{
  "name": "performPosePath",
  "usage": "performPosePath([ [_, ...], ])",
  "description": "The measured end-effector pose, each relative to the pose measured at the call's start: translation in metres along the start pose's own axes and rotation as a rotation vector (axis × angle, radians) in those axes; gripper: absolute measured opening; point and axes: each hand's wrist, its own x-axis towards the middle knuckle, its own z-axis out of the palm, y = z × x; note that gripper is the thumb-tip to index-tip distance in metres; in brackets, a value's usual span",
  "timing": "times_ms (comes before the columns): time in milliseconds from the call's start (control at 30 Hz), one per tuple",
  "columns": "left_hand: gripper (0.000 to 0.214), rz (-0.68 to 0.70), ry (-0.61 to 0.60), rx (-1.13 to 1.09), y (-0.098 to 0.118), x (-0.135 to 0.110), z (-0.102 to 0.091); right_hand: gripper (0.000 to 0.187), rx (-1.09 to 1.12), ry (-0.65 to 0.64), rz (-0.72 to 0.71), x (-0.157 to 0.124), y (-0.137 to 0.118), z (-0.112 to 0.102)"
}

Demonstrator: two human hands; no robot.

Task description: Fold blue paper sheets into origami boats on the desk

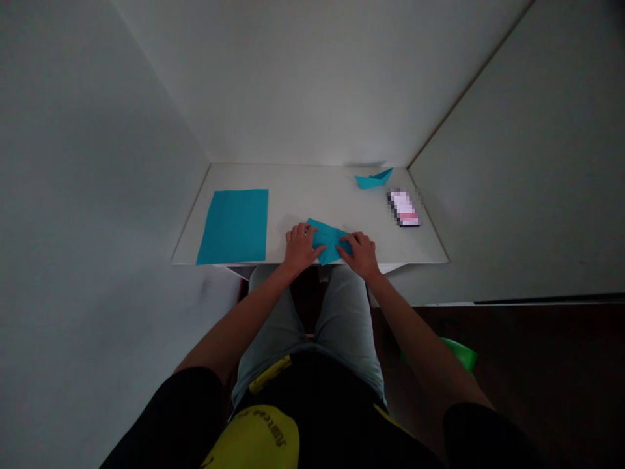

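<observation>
A folded piece of blue paper (328, 242) lies at the front edge of the white table, with creases running through its middle. My left hand (299, 247) grips its left end, thumb on top of the sheet and fingers along the far side. At the other end my right hand (360, 253) holds the paper, its thumb and fingers bent over the edge. Part of each end is hidden under my fingers.
A flat sheet of blue paper (234, 225) lies at the left. A folded blue paper boat (374, 178) stands at the back right, near a phone (404, 208). Walls enclose the white table (303, 189). On the floor at right is a green container (461, 354).
</observation>
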Motion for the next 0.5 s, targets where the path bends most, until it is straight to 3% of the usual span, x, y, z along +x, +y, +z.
performPosePath([
  [67,0.039,0.048,-0.061,0.031,0.013,-0.006,-0.002,0.039,-0.036,0.005,-0.005,-0.001,-0.005,-0.002],
  [233,0.042,0.132,-0.111,0.079,0.030,-0.020,-0.004,0.038,-0.033,-0.017,-0.085,-0.008,-0.014,-0.001],
  [400,0.040,0.219,-0.111,0.071,0.022,-0.014,-0.004,0.046,-0.066,-0.108,-0.063,-0.021,-0.018,-0.004],
  [500,0.043,0.259,-0.170,0.080,0.011,-0.005,-0.007,0.046,0.037,-0.172,-0.146,-0.021,-0.012,-0.013],
])
